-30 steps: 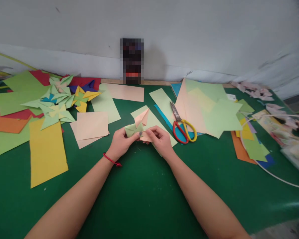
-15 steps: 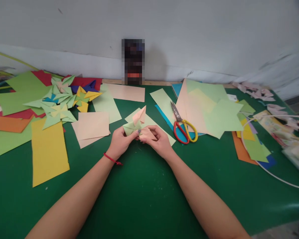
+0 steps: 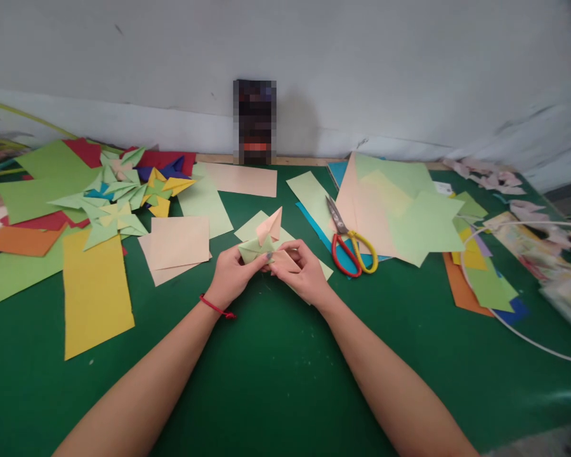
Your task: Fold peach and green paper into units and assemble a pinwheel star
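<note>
Holding folded paper (image 3: 250,250) at the middle of the scene

Two forearms (image 3: 174,365) reach in from near left and near right, slanting toward each other. The left hand (image 3: 233,274) turns inward, thumb across the front, a red cord (image 3: 217,307) around its wrist; the right hand (image 3: 305,273) faces it, fingers curled. The left grip is closed on the green part; the right grip pinches the peach flap (image 3: 284,260) on the right, fingertips partly hidden. Another peach point (image 3: 271,227) juts to the far side. Behind the folded paper lies a pale green strip (image 3: 253,226); whether they touch, I cannot tell.

The counter (image 3: 276,381) is green. Scissors (image 3: 341,223) lie right, handles nearer. Left are peach cards (image 3: 179,241), a yellow sheet (image 3: 99,298) and, farther, paper stars (image 3: 117,219). Large sheets (image 3: 433,222) overlap far right. A blurred dark panel (image 3: 255,120) stands before the grey wall (image 3: 147,51).
</note>
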Demonstrator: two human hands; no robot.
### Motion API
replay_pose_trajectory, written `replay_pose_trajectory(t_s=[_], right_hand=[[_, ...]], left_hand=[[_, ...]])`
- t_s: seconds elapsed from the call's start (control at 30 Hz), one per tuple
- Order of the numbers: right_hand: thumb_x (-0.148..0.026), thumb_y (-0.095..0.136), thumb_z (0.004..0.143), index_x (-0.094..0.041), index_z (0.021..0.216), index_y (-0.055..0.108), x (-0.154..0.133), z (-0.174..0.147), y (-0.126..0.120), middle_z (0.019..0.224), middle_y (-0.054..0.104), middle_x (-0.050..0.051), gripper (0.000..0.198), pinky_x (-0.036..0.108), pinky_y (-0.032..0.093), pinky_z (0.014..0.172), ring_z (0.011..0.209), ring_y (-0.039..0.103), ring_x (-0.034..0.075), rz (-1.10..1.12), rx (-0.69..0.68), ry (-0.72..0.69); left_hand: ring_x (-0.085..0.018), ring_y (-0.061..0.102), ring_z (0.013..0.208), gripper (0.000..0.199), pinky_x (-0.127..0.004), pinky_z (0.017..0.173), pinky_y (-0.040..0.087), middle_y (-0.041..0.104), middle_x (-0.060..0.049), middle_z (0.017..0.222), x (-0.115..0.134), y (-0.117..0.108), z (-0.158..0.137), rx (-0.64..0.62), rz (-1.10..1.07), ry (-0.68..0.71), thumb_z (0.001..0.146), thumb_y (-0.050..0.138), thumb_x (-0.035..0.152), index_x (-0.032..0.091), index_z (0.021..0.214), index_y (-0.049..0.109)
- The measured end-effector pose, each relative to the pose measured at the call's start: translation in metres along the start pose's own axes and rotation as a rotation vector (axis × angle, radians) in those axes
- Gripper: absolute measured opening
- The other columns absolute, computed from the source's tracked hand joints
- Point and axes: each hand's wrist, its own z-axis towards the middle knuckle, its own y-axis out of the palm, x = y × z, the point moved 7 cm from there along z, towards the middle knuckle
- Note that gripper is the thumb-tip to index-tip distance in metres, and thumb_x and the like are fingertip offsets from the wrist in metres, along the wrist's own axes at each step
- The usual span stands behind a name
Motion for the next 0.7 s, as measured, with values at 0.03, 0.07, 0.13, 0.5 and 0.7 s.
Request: replay_pose_trajectory(t_s=[0.03,0.07,0.13,0.5,0.7], right_hand=[[-0.034,0.062,0.074,-0.024,0.096,0.046,0.000,0.000,0.000,0.080,0.064,0.000,0.029,0.033,0.053,0.070,0.074,0.065,0.016,-0.006,0.002,0.000],[-0.034,0.062,0.074,-0.024,0.097,0.046,0.001,0.000,0.000,0.080,0.064,0.000,0.029,0.033,0.053,0.070,0.074,0.065,0.016,-0.013,0.003,-0.001],[-0.034,0.062,0.074,-0.025,0.099,0.047,0.002,0.001,-0.002,0.079,0.064,0.000,0.031,0.033,0.053,0.069,0.073,0.065,0.016,-0.034,0.019,-0.010],[-0.031,0.039,0.089,-0.026,0.130,0.035,-0.023,-0.008,-0.032,0.143,0.029,0.005,0.042,0.048,0.022,0.108,0.133,0.023,0.021,-0.556,0.545,-0.235],[-0.025,0.039,0.088,-0.024,0.121,0.043,-0.035,-0.012,-0.020,0.142,0.030,0.007,0.034,0.050,0.026,0.106,0.132,0.026,0.023,-0.729,0.476,-0.363]], left_hand=[[-0.016,0.062,0.062,0.025,-0.027,0.059,0.050,0.067,-0.004,0.065,-0.001,0.000,0.001,-0.006,0.005,-0.004,0.068,0.066,0.039,0.014,0.068,0.064],[-0.017,0.062,0.063,0.026,-0.027,0.060,0.050,0.067,-0.004,0.065,-0.001,0.001,0.001,-0.014,0.004,-0.007,0.068,0.066,0.039,0.014,0.068,0.063],[-0.017,0.063,0.067,0.028,-0.028,0.062,0.052,0.068,-0.005,0.072,-0.002,0.004,0.003,-0.038,-0.039,-0.007,0.069,0.065,0.041,0.014,0.076,0.063],[-0.021,0.035,0.126,0.041,-0.041,0.105,0.030,0.042,-0.010,0.133,0.033,-0.010,-0.009,0.271,0.277,0.406,0.086,0.046,0.028,0.021,0.125,0.039],[-0.024,0.028,0.130,0.037,-0.049,0.109,0.015,0.039,-0.011,0.135,0.040,-0.013,-0.016,0.374,0.596,0.454,0.084,0.044,0.017,0.020,0.121,0.043]])
